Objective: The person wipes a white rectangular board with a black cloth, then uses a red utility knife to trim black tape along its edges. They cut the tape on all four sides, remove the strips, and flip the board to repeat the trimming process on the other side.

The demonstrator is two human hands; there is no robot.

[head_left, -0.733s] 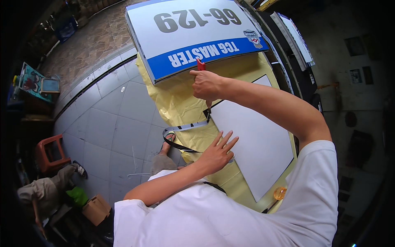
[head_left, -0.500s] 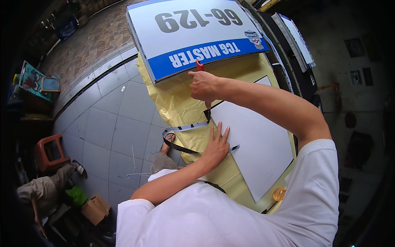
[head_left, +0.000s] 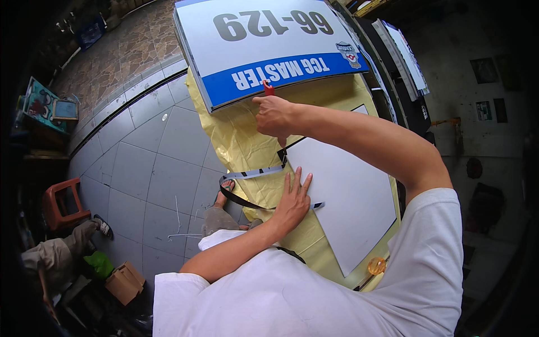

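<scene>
"Two hands on this: what makes it go well?"

"Even pressure from the left hand [head_left: 293, 203], I'd judge, so the white panel [head_left: 348, 191] cannot slide, and a square, steady hold on the red-handled tool [head_left: 269, 90]. The striped strip [head_left: 255, 173] wants its loop free of twists and clear of the tip."

"How are the hands set?"

"The left is palm down, fingers spread, at the panel's left edge. The right hand [head_left: 275, 116] is curled round the tool, just beside the panel's far-left corner. I can't make out the working tip."

"Where does the panel lie?"

"On the yellow sheet [head_left: 236, 140], mostly to the right of the left hand, with the right forearm crossing above its far part."

"And the strip?"

"From near that corner it bows out leftward, turns back and runs behind the left hand; one end shows just right of it, over the panel. Whether the thumb pinches it, I can't tell."
</scene>
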